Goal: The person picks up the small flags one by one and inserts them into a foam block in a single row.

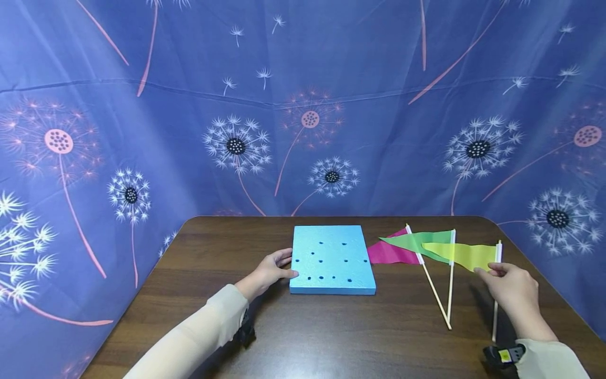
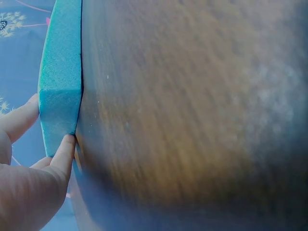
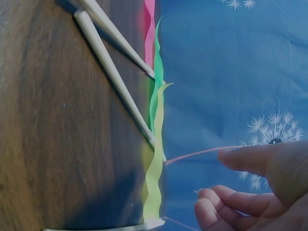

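A light-blue foam board [image 1: 332, 268] with several small holes lies flat on the table. My left hand [image 1: 269, 271] rests at its left edge, the thumb over the front-left corner and the other fingers along the side. In the left wrist view the fingertips touch the board's side [image 2: 60, 108]. My right hand [image 1: 513, 289] is over the stick of a yellow pennant flag [image 1: 456, 255]. The right wrist view shows its thumb [image 3: 245, 161] and fingers apart, with nothing between them. A green flag [image 1: 418, 243] overlaps the yellow one and a magenta flag [image 1: 393, 252].
The wooden stick [image 1: 451, 295] of the green flag and the magenta flag's stick [image 1: 436, 295] meet near their lower ends. A brown wooden table [image 1: 341, 342] bears everything. Behind it hangs a blue cloth [image 1: 379, 131] with dandelion prints.
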`<state>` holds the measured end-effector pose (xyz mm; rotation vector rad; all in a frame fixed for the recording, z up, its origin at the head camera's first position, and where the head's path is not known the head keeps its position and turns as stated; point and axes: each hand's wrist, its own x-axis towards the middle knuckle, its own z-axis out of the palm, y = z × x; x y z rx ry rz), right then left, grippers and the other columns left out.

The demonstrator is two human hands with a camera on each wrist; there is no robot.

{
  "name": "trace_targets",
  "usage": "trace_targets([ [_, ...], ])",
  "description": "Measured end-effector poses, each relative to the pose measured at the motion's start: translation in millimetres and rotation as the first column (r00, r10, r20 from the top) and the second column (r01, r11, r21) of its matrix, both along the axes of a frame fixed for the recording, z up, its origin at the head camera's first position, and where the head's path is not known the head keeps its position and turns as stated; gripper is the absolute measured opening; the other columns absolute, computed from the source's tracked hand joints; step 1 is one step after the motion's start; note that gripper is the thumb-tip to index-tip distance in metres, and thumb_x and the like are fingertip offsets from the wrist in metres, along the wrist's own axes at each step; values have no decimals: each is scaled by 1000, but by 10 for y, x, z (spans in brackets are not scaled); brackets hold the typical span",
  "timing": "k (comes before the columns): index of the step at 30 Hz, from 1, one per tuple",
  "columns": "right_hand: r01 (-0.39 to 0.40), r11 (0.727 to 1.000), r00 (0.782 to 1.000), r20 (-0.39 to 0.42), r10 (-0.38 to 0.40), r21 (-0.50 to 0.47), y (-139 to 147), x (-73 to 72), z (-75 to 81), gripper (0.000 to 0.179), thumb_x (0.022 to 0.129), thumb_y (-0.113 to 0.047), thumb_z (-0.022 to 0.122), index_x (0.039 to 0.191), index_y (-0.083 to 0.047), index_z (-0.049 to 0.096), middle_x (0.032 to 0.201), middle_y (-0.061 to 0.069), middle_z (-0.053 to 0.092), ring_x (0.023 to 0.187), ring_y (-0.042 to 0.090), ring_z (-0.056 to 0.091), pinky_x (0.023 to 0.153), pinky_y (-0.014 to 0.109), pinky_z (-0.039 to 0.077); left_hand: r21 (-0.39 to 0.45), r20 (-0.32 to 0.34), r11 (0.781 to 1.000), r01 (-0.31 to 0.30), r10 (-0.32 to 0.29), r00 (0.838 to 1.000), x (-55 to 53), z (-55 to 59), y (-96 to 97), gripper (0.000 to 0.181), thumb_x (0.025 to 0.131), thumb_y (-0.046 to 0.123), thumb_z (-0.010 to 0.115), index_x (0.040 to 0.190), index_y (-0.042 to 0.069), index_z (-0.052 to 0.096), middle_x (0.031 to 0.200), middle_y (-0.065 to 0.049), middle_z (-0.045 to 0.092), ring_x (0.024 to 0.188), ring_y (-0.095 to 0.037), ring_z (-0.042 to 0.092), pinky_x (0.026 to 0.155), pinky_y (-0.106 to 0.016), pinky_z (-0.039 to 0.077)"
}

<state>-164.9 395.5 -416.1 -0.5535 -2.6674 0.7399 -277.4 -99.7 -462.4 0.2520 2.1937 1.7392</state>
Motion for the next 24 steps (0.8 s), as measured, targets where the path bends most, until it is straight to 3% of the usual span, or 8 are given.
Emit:
trace_targets([
  [7,27,1000,997,79,-26,-8,59,19,-20,50,91,-30,61,113,16,60,100,34,65,98,53,54,87,57,33,14,3,1000,6,-6,1000,-6,-11,-11,73,82,2,75,145,-1,38,148,-21,44,137,-35,41,113,-47,34],
  [13,57,998,991,126,-52,-37,113,81,-78,53,89,-34,64,112,13,62,112,37,60,105,57,46,89,58,32,20,10,1000,19,-19,1000,14,-14,-4,73,83,2,74,146,-1,37,148,-21,43,139,-35,40,112,-47,36],
  [20,86,995,975,211,-72,-55,185,128,-169,59,87,-43,66,106,13,64,111,37,60,105,57,45,87,57,33,18,3,1000,13,-13,1000,23,-35,-9,72,82,1,74,145,-1,38,148,-21,44,138,-36,40,113,-47,34],
  [24,109,993,978,182,-99,-46,238,142,-185,53,87,-42,66,101,9,68,105,34,64,101,55,49,82,53,34,36,14,999,14,-15,1000,-7,-33,-10,72,83,1,73,146,0,37,149,-20,43,139,-35,39,113,-47,34],
])
